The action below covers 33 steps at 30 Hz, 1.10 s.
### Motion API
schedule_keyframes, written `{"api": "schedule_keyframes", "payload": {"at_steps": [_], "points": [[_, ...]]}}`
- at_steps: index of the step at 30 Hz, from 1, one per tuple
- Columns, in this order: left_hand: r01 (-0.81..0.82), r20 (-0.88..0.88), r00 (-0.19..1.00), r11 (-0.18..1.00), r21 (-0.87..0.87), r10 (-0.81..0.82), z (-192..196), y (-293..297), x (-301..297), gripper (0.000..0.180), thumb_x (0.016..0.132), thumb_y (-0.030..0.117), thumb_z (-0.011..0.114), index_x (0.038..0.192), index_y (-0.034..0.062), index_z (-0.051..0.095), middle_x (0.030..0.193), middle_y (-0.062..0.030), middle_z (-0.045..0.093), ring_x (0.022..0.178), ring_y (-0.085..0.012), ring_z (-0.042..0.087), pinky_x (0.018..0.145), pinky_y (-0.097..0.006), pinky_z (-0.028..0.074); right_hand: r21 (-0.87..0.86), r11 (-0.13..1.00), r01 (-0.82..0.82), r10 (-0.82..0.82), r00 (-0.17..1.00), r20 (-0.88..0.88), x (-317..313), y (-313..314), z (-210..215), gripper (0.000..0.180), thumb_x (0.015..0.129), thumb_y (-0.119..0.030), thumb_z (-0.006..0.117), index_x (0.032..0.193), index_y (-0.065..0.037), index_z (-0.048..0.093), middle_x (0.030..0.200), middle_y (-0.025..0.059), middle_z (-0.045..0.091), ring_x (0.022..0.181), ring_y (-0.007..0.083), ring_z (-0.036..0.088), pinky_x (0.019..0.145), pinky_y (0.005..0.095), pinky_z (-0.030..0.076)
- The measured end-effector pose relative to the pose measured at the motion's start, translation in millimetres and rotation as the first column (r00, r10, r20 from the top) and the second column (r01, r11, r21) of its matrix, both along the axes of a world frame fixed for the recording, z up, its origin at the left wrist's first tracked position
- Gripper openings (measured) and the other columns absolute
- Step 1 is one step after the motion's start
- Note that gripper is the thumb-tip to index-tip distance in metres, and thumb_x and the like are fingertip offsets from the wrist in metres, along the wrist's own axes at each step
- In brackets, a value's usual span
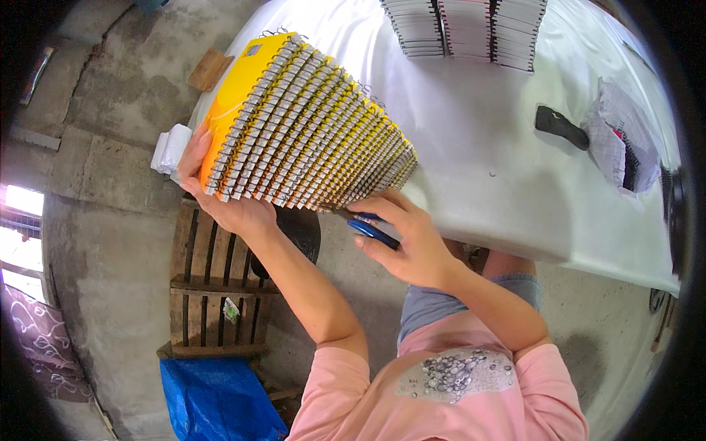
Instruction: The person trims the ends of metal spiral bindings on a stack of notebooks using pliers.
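Observation:
A thick stack of spiral notebooks with yellow-orange covers stands at the table's left edge, its rows of wire coils turned toward me. My left hand grips the stack at its near left corner, fingers against the front cover and palm under the lower ends. Between the fingers of my right hand are blue-handled pliers. The dark tip of the pliers meets the coil ends along the near lower edge of the stack; exactly what the jaws touch is too small to tell.
More spiral-bound stacks stand on the white-covered table at the back. To the right lie a black object and an open pale bag. Below left are a wooden slatted pallet and a blue tarp.

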State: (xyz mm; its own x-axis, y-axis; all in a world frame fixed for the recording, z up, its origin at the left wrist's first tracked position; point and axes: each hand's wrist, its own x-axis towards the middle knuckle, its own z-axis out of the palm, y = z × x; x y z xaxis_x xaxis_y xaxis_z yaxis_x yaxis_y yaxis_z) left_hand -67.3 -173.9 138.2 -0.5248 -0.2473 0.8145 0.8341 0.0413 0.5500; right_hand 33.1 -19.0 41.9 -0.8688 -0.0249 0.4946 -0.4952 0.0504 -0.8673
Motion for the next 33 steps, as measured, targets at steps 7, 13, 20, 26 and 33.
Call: {"api": "schedule_keyframes", "payload": {"at_steps": [7, 13, 20, 26, 33], "points": [[-0.020, -0.002, 1.000, 1.000, 0.018, 0.021, -2.0, -7.1, -4.0, 0.057, 0.095, 0.050, 0.028, 0.113, 0.0018, 0.051, 0.117, -0.0149, 0.053, 0.105, -0.0258, 0.056, 0.094, -0.042, 0.048, 0.421, 0.844, 0.332, -0.217, 0.930, -0.297, 4.9, 4.4, 8.2, 0.047, 0.068, -0.018, 0.070, 0.114, -0.019, 0.057, 0.109, 0.0075, 0.050, 0.098, 0.0264, 0.052, 0.083, 0.0425, 0.036], [-0.031, -0.002, 1.000, 0.999, 0.020, 0.031, -2.3, -5.2, -4.5, 0.057, 0.095, 0.050, 0.027, 0.114, 0.0015, 0.050, 0.117, -0.0153, 0.053, 0.107, -0.0258, 0.055, 0.094, -0.042, 0.048, 0.481, 0.825, 0.297, -0.168, 0.941, -0.293, 4.3, 2.9, -0.1, 0.048, 0.069, -0.017, 0.069, 0.114, -0.019, 0.056, 0.111, 0.0068, 0.050, 0.095, 0.0250, 0.053, 0.077, 0.0420, 0.040], [-0.012, 0.008, 1.000, 0.999, 0.031, 0.012, -1.7, -5.3, -2.4, 0.056, 0.096, 0.048, 0.027, 0.113, 0.0006, 0.051, 0.118, -0.0149, 0.053, 0.106, -0.0262, 0.055, 0.094, -0.042, 0.048, 0.167, 0.986, -0.012, 0.001, 0.998, 0.061, 18.4, 0.9, -12.1, 0.046, 0.067, -0.016, 0.069, 0.112, -0.019, 0.058, 0.110, 0.0067, 0.051, 0.098, 0.0234, 0.053, 0.079, 0.0408, 0.037], [-0.001, 0.027, 1.000, 1.000, 0.000, 0.001, -1.1, -1.8, 0.5, 0.048, 0.098, 0.044, 0.024, 0.105, 0.0056, 0.052, 0.117, -0.0153, 0.051, 0.113, -0.0261, 0.049, 0.101, -0.042, 0.040, 0.444, 0.775, 0.450, -0.277, 0.873, -0.402, 9.2, 2.3, -5.2, 0.049, 0.064, -0.018, 0.070, 0.112, -0.022, 0.059, 0.109, 0.0038, 0.051, 0.100, 0.0194, 0.050, 0.087, 0.0422, 0.029], [0.012, 0.000, 1.000, 1.000, 0.025, -0.012, -1.9, -7.3, -4.8, 0.057, 0.095, 0.051, 0.028, 0.113, 0.0009, 0.049, 0.116, -0.0156, 0.053, 0.106, -0.0266, 0.056, 0.093, -0.043, 0.049, 0.441, 0.672, 0.595, -0.316, 0.769, -0.555, -2.7, 1.0, -8.8, 0.042, 0.065, -0.020, 0.065, 0.108, -0.023, 0.062, 0.107, 0.0011, 0.051, 0.100, 0.0164, 0.051, 0.090, 0.0444, 0.025]]}}
